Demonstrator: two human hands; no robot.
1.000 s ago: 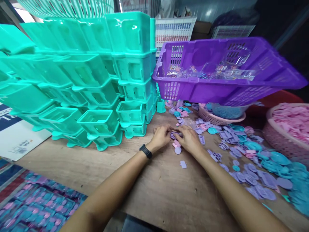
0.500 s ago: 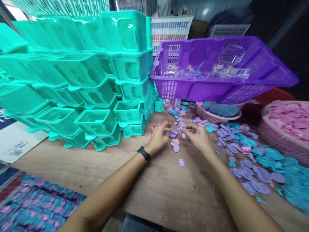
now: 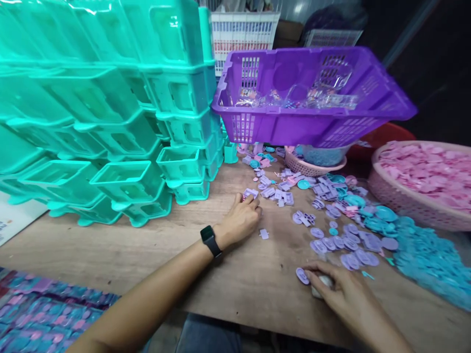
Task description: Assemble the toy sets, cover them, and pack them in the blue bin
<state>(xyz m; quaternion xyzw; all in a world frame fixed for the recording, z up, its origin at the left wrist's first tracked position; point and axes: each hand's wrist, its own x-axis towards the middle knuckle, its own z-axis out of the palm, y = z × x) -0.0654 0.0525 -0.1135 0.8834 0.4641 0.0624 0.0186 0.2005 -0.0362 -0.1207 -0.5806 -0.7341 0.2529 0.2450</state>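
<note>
Left hand [image 3: 241, 220] lies knuckles-up on the desk [image 3: 235, 279], black watch [image 3: 211, 240] on the wrist. Fingers curled down over a small lilac and pink piece [image 3: 250, 194] at the fingertips; grip narrow, and I cannot tell whether the piece is pinched or only touched. One lilac tab [image 3: 264, 234] lies loose just to the right of this grip.

Right hand [image 3: 340, 289] lies at the near desk edge, well apart from the left. Fingers bent over a small pale object [image 3: 321, 286] under the palm, mostly hidden. Its fingertips touch a lilac oval piece [image 3: 302, 275] just left of the grip. Grip narrow, closed over the pale object.

Change from 0.5 s ago: both hands then worked close together at the small pile, with the right pinching a pale bit by the left. Now the right hand has drawn back toward the body and to the right; the left has stayed near the pile. The view has shifted right as well.

Beyond the right grip: a scatter of lilac discs [image 3: 349, 242], then blue pieces [image 3: 427, 255]. Beyond the left grip: stacked teal bins [image 3: 121, 132]. A purple basket [image 3: 312, 127] sits raised behind the pile, with a pink basket [image 3: 412, 196] far right.
</note>
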